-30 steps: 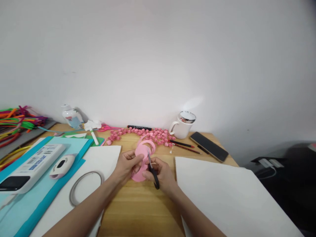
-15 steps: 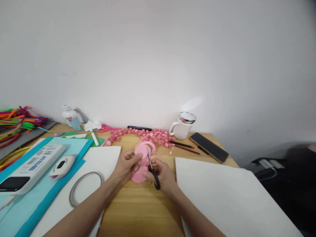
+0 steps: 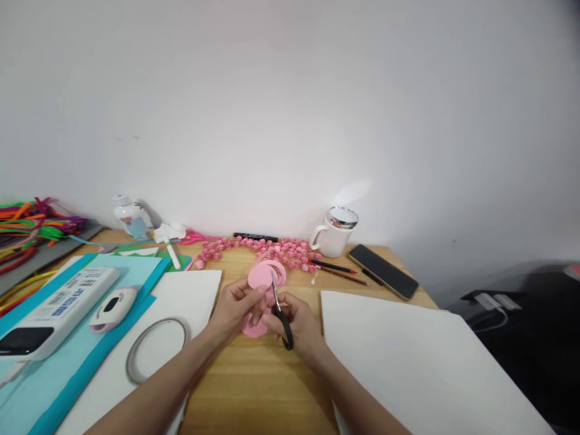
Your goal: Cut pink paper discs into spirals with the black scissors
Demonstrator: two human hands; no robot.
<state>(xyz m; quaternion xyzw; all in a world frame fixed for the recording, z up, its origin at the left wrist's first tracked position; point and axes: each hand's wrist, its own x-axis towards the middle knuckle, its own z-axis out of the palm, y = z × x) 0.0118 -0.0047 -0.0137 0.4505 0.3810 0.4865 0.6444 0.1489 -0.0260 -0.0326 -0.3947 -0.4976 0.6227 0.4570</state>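
Between the thumb and fingers of my left hand (image 3: pixel 240 307) is a round piece of pink paper (image 3: pixel 260 275), with a curved strip looping off its right side. My right hand (image 3: pixel 294 320) grips black-handled scissors (image 3: pixel 284 326), their blades pointing up and lying against the disc's right edge. Another pink paper piece (image 3: pixel 255 328) shows on the table below my left hand, partly covered by my fingers. Beyond the hands, many small rolled pink paper pieces (image 3: pixel 294 251) are spread along the back of the wooden table (image 3: pixel 258 386).
A white mug (image 3: pixel 333 235), pencils (image 3: pixel 339 275) and a phone (image 3: pixel 383 272) lie at the back right. White sheets (image 3: pixel 408 356) flank my arms; a tape ring (image 3: pixel 131 356) rests on the left one. Further left are a white device (image 3: pixel 67 302), a bottle (image 3: pixel 132 220) and pipe cleaners (image 3: pixel 40 220).
My left fingers have shifted slightly on the paper disc, which is turned and tilted a little. The scissors stay at its right edge, their blades seeming slightly closer together.
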